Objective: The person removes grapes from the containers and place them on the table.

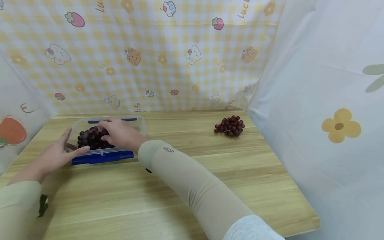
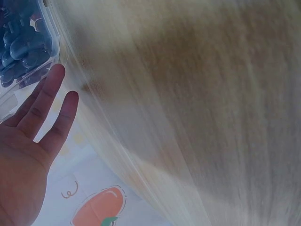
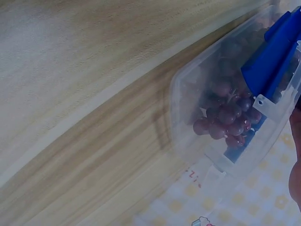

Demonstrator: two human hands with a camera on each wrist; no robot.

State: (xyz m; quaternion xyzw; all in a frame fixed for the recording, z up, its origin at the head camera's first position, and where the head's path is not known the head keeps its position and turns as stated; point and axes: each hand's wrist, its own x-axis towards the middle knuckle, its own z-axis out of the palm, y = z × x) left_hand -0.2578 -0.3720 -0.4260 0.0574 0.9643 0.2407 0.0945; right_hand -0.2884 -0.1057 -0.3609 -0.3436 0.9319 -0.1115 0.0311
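A clear plastic container (image 1: 144,128) with blue clips stands at the left of the table, holding dark red grapes (image 1: 90,138). My left hand (image 1: 57,153) spreads along its left end, fingers nearly straight in the left wrist view, thumb over the front rim. Reaching in from the right, my right hand (image 1: 121,133) curls its fingers and thumb onto the grapes at the top of the pile. In the right wrist view, grapes (image 3: 225,115) show through the translucent wall, and only an edge of the right hand (image 3: 295,165) appears.
Another bunch of grapes (image 1: 230,126) lies on the wooden table (image 1: 186,200) at the back right. A blue clip (image 1: 102,157) hangs along the container's front. A checked cloth (image 1: 168,66) hangs behind the table, with pale sheets at both sides.
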